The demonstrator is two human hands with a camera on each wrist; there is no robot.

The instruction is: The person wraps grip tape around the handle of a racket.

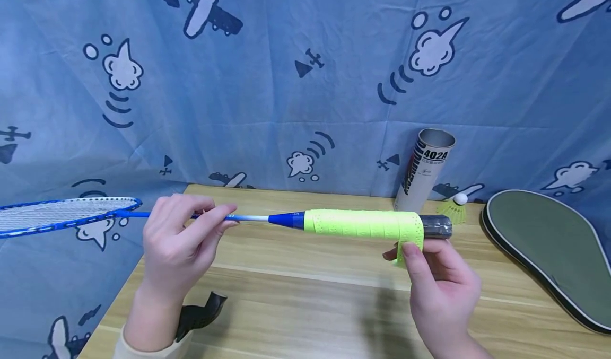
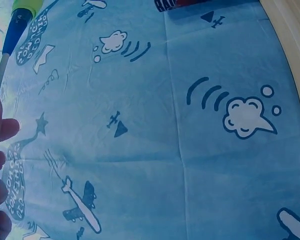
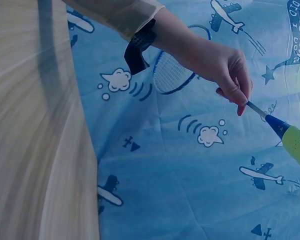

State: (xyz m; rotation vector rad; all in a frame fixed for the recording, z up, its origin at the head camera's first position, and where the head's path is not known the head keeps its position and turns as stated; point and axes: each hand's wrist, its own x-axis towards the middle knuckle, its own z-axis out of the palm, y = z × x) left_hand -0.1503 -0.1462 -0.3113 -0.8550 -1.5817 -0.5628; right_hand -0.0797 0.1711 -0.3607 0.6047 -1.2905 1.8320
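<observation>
As the left hand (image 1: 176, 242) and right hand (image 1: 444, 279) hold on, a thin blue-and-white badminton racket (image 1: 287, 220) wears bright tape (image 1: 358, 224)

Where it wraps the handle, the tape is yellow-green, with tiny holes and flat, even laps. One loose bit hangs beside the bare dark handle end (image 1: 438, 226). The racket lies almost level above the pale wooden table (image 1: 305, 300). Its thin shaft is pinched in the left hand, and its handle is just above the right hand, whose thumb and fingers pinch the loose tape.

Farther off are a flat green case with black edges (image 1: 549, 242), a yellow shuttlecock with a white tip (image 1: 453, 208) and a tall whitish tube (image 1: 425, 171). Behind hangs blue cloth with planes (image 1: 258, 83).
</observation>
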